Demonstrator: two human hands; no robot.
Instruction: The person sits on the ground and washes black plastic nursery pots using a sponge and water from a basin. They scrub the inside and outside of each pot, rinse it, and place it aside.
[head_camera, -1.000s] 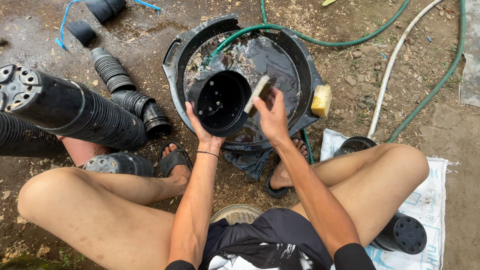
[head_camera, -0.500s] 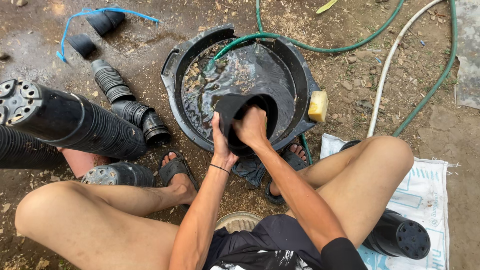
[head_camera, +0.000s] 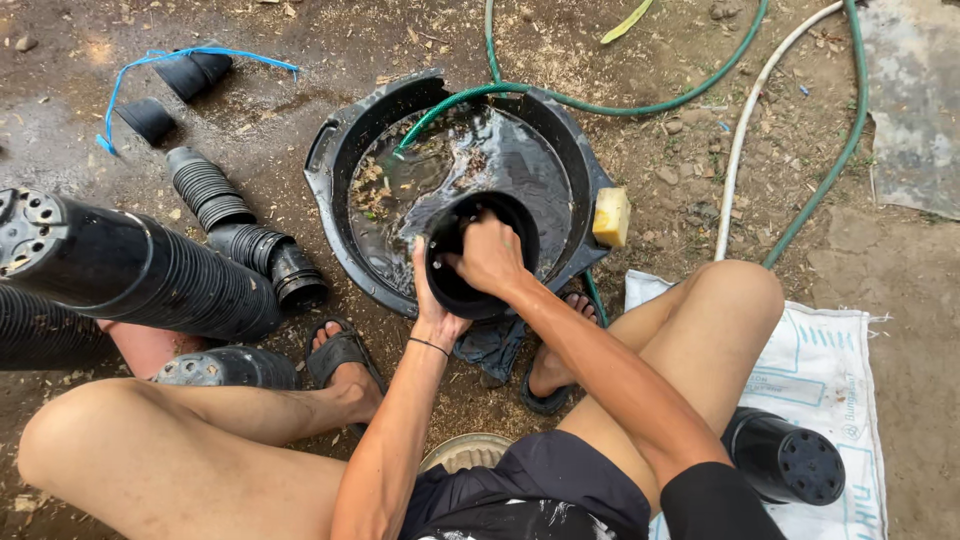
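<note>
head view: left hand (head_camera: 432, 300) grip closed on the rim of a black plastic pot (head_camera: 480, 255), held tilted over the near side of the water-filled black basin (head_camera: 340, 150). right hand (head_camera: 490, 255) is inside the pot's mouth; can't tell its grip. yellow sponge (head_camera: 611, 216) on basin rim, green hose (head_camera: 600, 100) runs into the water.

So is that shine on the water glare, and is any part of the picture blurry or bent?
Head view: soft, even daylight with only faint shadows; pale sky glare streaks the water in the black tub. The black pot and both hands, left hand and right hand, look sharp. Wide-lens distortion stretches the knees and the stacked pots near the edges.
</note>
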